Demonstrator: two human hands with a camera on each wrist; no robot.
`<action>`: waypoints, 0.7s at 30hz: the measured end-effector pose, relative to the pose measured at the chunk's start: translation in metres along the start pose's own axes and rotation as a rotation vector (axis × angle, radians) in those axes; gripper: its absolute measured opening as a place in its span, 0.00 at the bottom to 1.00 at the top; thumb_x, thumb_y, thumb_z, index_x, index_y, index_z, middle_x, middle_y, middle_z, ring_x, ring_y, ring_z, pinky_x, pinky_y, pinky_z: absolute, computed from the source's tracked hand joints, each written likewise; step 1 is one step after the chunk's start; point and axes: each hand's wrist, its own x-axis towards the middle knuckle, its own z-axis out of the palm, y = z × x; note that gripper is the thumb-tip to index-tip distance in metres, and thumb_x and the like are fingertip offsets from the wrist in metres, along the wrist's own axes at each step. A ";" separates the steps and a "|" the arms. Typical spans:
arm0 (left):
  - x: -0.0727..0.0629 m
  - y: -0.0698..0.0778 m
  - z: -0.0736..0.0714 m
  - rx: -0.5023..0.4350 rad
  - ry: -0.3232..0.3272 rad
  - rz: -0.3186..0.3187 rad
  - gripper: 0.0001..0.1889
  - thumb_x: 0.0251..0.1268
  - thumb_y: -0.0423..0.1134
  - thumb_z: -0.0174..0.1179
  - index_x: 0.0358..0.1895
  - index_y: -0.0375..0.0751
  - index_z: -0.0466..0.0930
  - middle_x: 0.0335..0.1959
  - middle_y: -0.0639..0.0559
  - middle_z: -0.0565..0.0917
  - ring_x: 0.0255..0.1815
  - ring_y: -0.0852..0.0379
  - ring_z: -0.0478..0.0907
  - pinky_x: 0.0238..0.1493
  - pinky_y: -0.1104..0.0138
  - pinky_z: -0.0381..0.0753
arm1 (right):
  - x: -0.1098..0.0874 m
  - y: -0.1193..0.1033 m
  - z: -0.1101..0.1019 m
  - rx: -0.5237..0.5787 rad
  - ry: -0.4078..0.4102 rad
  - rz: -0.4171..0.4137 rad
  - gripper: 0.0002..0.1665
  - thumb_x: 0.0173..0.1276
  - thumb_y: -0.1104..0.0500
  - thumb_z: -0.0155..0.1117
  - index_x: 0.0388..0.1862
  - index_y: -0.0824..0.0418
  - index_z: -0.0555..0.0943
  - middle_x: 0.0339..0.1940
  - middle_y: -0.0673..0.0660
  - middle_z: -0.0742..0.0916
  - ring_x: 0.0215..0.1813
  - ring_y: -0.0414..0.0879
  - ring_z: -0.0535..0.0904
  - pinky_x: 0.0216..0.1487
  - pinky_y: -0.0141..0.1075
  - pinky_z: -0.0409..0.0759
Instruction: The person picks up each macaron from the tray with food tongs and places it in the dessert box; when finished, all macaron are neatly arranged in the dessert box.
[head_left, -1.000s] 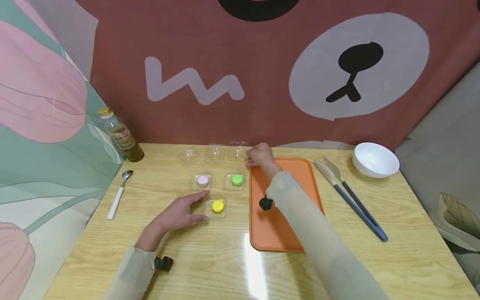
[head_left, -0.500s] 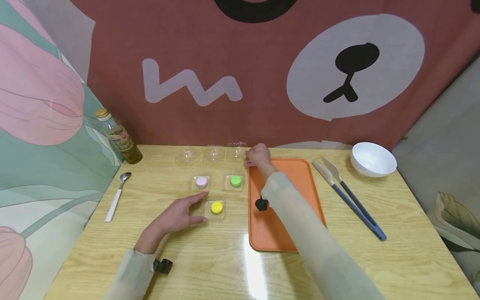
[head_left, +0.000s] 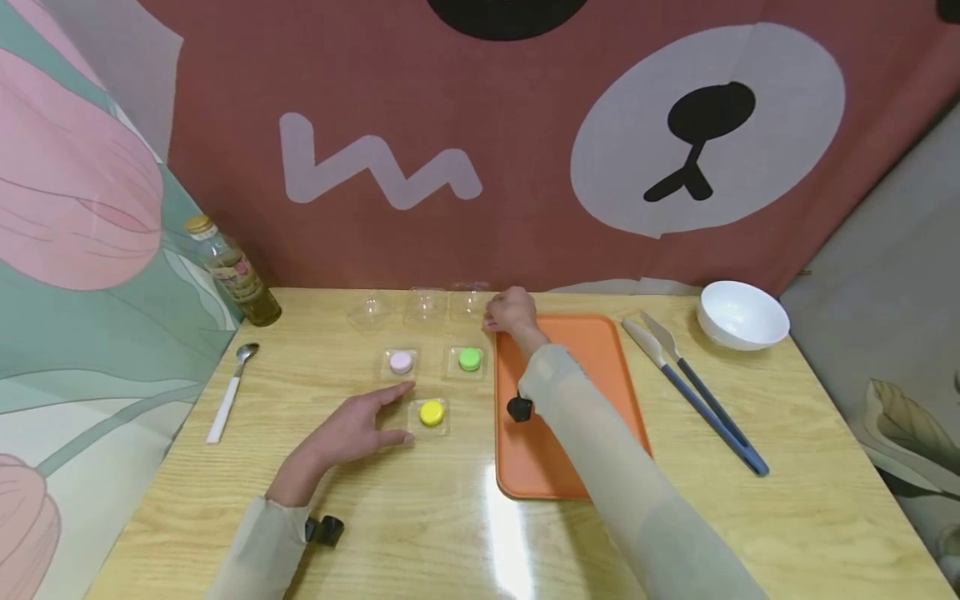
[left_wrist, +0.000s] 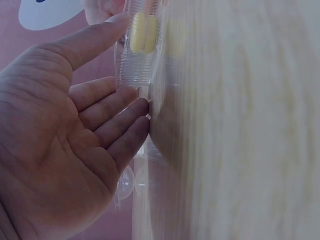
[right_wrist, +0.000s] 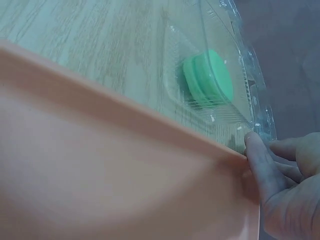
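Note:
Three small clear plastic boxes hold one macaron each: a yellow macaron (head_left: 432,412), a green macaron (head_left: 470,359) and a lilac macaron (head_left: 401,362). Beside the yellow one's box, my left hand (left_wrist: 65,130) rests with fingers spread and nearly straight, thumb and forefinger near its left side. My right hand (head_left: 513,310) has reached past the orange tray (head_left: 558,479) to its far left corner. In the right wrist view its thumb and curled fingers meet at the edge of the green macaron's clear plastic lid (right_wrist: 257,100); the exact contact is partly hidden.
Several clear domed lids, including one at the left (head_left: 370,309), line the back edge by the wall cloth. A spoon (head_left: 231,392) and oil bottle (head_left: 243,279) are at left. Long tongs (head_left: 697,396) and a white bowl (head_left: 742,315) are at right.
Both hands keep their places by the boxes. Only the head view shifts slightly; nothing on the table has visibly moved.

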 end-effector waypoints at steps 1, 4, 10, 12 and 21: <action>0.000 0.000 0.000 -0.001 0.001 0.001 0.42 0.61 0.50 0.72 0.78 0.47 0.64 0.76 0.46 0.71 0.77 0.42 0.66 0.76 0.46 0.67 | 0.000 -0.001 0.000 -0.004 0.002 -0.005 0.14 0.72 0.65 0.59 0.50 0.72 0.85 0.38 0.67 0.91 0.26 0.46 0.89 0.34 0.35 0.90; 0.001 0.000 -0.001 -0.003 0.001 -0.003 0.42 0.61 0.51 0.72 0.78 0.47 0.64 0.75 0.46 0.71 0.77 0.43 0.66 0.76 0.46 0.68 | 0.000 -0.002 0.001 -0.006 0.005 -0.008 0.14 0.72 0.65 0.60 0.49 0.71 0.86 0.36 0.66 0.91 0.23 0.44 0.88 0.33 0.34 0.90; 0.001 0.000 0.000 -0.008 -0.003 -0.003 0.42 0.61 0.51 0.72 0.78 0.48 0.64 0.76 0.47 0.70 0.78 0.44 0.65 0.76 0.47 0.67 | 0.001 0.000 0.001 0.006 0.015 0.008 0.12 0.72 0.66 0.60 0.47 0.71 0.87 0.34 0.65 0.91 0.23 0.44 0.87 0.32 0.34 0.90; 0.001 0.000 0.000 -0.006 0.000 -0.001 0.42 0.61 0.51 0.72 0.78 0.48 0.64 0.76 0.47 0.70 0.78 0.44 0.65 0.76 0.46 0.67 | 0.002 0.000 0.001 0.002 0.026 0.009 0.12 0.71 0.66 0.60 0.46 0.71 0.87 0.34 0.65 0.91 0.22 0.44 0.87 0.32 0.35 0.90; -0.001 0.001 0.001 -0.010 -0.005 -0.012 0.42 0.62 0.50 0.71 0.78 0.48 0.64 0.77 0.47 0.70 0.78 0.44 0.65 0.76 0.47 0.67 | 0.006 0.004 0.003 0.032 0.018 0.020 0.12 0.72 0.66 0.60 0.47 0.71 0.87 0.32 0.63 0.90 0.21 0.42 0.86 0.33 0.35 0.90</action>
